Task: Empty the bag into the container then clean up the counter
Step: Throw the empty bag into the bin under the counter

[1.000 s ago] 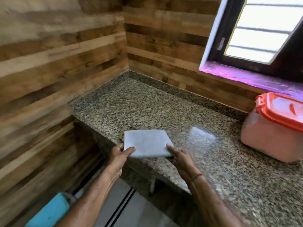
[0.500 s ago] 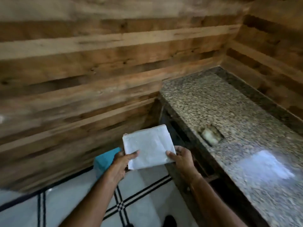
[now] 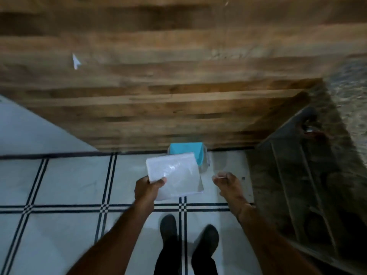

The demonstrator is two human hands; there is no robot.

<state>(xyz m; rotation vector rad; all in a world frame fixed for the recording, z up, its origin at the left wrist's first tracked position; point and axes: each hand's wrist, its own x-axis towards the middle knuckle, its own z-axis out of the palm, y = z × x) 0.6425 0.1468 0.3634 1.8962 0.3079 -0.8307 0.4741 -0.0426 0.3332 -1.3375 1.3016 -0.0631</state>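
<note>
Over the tiled floor (image 3: 59,179), the left hand (image 3: 148,188) holds the folded white bag (image 3: 176,175) by its near left corner, thumb on top and fingers underneath, its grip clamped on the plastic. The bag lies roughly flat in the air, slightly tilted, and its far edge overlaps a blue bin (image 3: 188,153) that stands on the floor against the wooden wall (image 3: 158,76). The right hand (image 3: 228,183) is just beside the bag's right edge and apart from it, fingers loosely curled and its grip holding nothing. Both bare forearms reach in from the bottom of the view, and two dark shoes (image 3: 168,225) stand on the floor below the hands, on either side of a black tile line. At the right edge a blurred strip of the speckled counter (image 3: 353,92) shows, with dark shelving (image 3: 297,175) beneath it; what lies on those shelves cannot be made out. The container is out of view.
</note>
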